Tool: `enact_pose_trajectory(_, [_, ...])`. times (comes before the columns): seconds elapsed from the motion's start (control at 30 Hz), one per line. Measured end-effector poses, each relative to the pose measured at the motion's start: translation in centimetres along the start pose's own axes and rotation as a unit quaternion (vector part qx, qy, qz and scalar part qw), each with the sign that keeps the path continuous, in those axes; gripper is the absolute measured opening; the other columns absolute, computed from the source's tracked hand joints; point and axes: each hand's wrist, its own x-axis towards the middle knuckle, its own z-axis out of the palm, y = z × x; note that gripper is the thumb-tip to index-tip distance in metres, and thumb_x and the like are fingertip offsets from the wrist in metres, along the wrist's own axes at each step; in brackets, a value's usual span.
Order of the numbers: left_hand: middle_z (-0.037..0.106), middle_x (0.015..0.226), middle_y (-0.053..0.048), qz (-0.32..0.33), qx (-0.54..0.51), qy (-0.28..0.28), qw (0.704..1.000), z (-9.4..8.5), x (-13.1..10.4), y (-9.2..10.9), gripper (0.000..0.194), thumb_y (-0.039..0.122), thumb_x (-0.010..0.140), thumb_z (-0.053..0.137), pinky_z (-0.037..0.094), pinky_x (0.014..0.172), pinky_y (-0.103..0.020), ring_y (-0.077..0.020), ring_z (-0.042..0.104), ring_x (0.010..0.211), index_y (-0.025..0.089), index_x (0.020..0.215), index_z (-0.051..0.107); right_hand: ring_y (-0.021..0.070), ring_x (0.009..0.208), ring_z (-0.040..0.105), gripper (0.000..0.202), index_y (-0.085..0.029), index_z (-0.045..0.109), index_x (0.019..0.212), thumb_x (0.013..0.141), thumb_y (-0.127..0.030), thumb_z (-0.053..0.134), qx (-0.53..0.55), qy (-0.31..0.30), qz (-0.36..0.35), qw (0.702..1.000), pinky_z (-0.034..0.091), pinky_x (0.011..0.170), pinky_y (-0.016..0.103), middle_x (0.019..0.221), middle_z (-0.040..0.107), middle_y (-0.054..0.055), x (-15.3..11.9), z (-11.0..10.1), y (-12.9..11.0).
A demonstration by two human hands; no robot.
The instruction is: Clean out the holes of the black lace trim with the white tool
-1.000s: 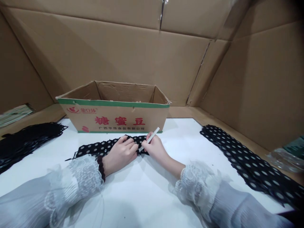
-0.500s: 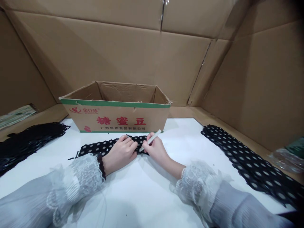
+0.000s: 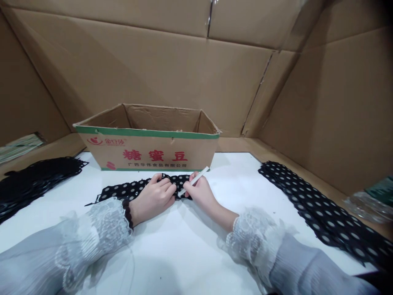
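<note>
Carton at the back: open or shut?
Open: the carton has no flaps across its top, and its inner walls show.

Bare left hand (image 3: 156, 197): had shifted slightly left along the black, pale-dotted openwork strip (image 3: 123, 190). Slim white pen-like stick (image 3: 196, 177) in bare right hand (image 3: 201, 191): had tilted lower, upper end farther right.

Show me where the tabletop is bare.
White tabletop is bare between the cuffs, and between the right hand, holding a white stick, and the dotted stack. It's crowded where the left hand rests on the dotted strip, close before the box.
</note>
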Motion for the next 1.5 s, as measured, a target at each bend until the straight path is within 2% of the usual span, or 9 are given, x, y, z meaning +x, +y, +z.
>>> enact_pose_trajectory(0.27, [0.051, 0.056, -0.002, -0.063, 0.002, 0.032, 0.997, 0.8, 0.1, 0.3, 0.019, 0.015, 0.078, 0.043, 0.036, 0.077, -0.035, -0.0151, 0.048, 0.06, 0.016, 0.06, 0.048, 0.0103, 0.042, 0.045, 0.013, -0.021, 0.034, 0.067, 0.063, -0.016, 0.044, -0.116, 0.003, -0.076, 0.99, 0.034, 0.048, 0.021, 0.047, 0.042, -0.008, -0.1, 0.1, 0.4])
enact_pose_trajectory(0.47, [0.055, 0.068, -0.003, 0.03, -0.109, -0.059, 0.992, -0.5, -0.1, -1.2, 0.019, 0.03, 0.083, 0.048, 0.037, 0.071, -0.031, -0.0161, 0.049, 0.069, 0.016, 0.069, 0.051, 0.0121, 0.045, 0.052, 0.012, -0.022, 0.034, 0.073, 0.07, -0.022, 0.046, -0.019, 0.004, -0.053, 0.998, 0.035, 0.047, 0.021, 0.049, 0.045, -0.008, 0.5, -0.3, 0.8])
enact_pose_trajectory(0.57, [0.058, 0.076, -0.003, -0.048, -0.162, -0.064, 0.984, -0.8, 0.1, -1.6, 0.024, 0.039, 0.084, 0.047, 0.037, 0.078, -0.032, -0.0168, 0.052, 0.078, 0.017, 0.077, 0.053, 0.012, 0.051, 0.053, 0.014, -0.021, 0.037, 0.074, 0.074, -0.03, 0.048, -0.033, 0.047, -0.083, 0.995, 0.036, 0.052, 0.022, 0.054, 0.047, -0.007, 1.0, -0.6, 1.1])
enact_pose_trajectory(0.7, [0.061, 0.097, -0.01, -0.213, -0.09, -0.054, 0.971, 0.1, 0.2, -2.3, 0.029, 0.036, 0.09, 0.035, 0.036, 0.084, -0.039, -0.024, 0.054, 0.095, 0.015, 0.097, 0.054, 0.0118, 0.052, 0.045, 0.023, -0.021, 0.038, 0.061, 0.074, -0.034, 0.051, -0.137, 0.011, -0.12, 0.983, 0.034, 0.054, 0.024, 0.052, 0.043, -0.005, 1.4, -1.0, 1.2])
enact_pose_trajectory(0.83, [0.062, 0.09, -0.012, -0.289, -0.083, -0.164, 0.939, 0.7, -0.3, -4.2, 0.04, 0.04, 0.091, 0.024, 0.043, 0.072, -0.035, -0.0243, 0.059, 0.084, 0.015, 0.093, 0.055, 0.0173, 0.083, 0.055, 0.026, -0.019, 0.041, 0.052, 0.074, -0.029, 0.052, -0.173, -0.025, -0.18, 0.968, 0.038, 0.078, 0.03, 0.073, 0.06, 0.002, 1.6, -1.5, 1.1])
enact_pose_trajectory(1.03, [0.06, 0.09, -0.017, -0.228, 0.045, -0.184, 0.955, 0.8, -1.5, -5.5, 0.035, 0.039, 0.089, 0.03, 0.043, 0.072, -0.04, -0.03, 0.059, 0.084, 0.013, 0.084, 0.053, 0.0224, 0.116, 0.045, 0.022, -0.019, 0.051, 0.056, 0.077, -0.028, 0.05, -0.231, -0.133, -0.185, 0.946, 0.03, 0.094, 0.037, 0.091, 0.066, 0.005, 1.6, -1.7, 1.2])
enact_pose_trajectory(1.2, [0.063, 0.067, -0.01, -0.266, 0.021, -0.216, 0.939, 0.6, -1.5, -5.9, 0.04, 0.046, 0.09, 0.023, 0.041, 0.054, -0.032, -0.026, 0.061, 0.062, 0.013, 0.095, 0.045, 0.0225, 0.118, 0.043, 0.024, -0.019, 0.054, 0.058, 0.078, -0.031, 0.05, -0.232, -0.126, -0.184, 0.947, 0.029, 0.096, 0.038, 0.1, 0.065, 0.005, 1.6, -1.6, 1.5])
enact_pose_trajectory(1.3, [0.063, 0.067, -0.008, -0.222, 0.044, -0.233, 0.946, 0.3, -1.6, -7.6, 0.041, 0.049, 0.09, 0.022, 0.04, 0.054, -0.03, -0.024, 0.061, 0.06, 0.016, 0.096, 0.045, 0.0214, 0.117, 0.045, 0.027, -0.019, 0.053, 0.054, 0.078, -0.031, 0.049, -0.206, -0.12, -0.163, 0.957, 0.03, 0.097, 0.036, 0.093, 0.066, 0.006, 1.7, -1.7, 1.4])
enact_pose_trajectory(1.5, [0.06, 0.078, -0.01, -0.092, 0.035, -0.123, 0.988, 0.3, -1.2, -8.0, 0.034, 0.04, 0.089, 0.033, 0.04, 0.075, -0.037, -0.0237, 0.058, 0.076, 0.017, 0.079, 0.055, 0.0214, 0.109, 0.049, 0.028, -0.019, 0.061, 0.063, 0.08, -0.036, 0.046, -0.16, -0.076, -0.113, 0.978, 0.033, 0.096, 0.035, 0.106, 0.063, 0.006, 1.8, -1.7, 1.3])
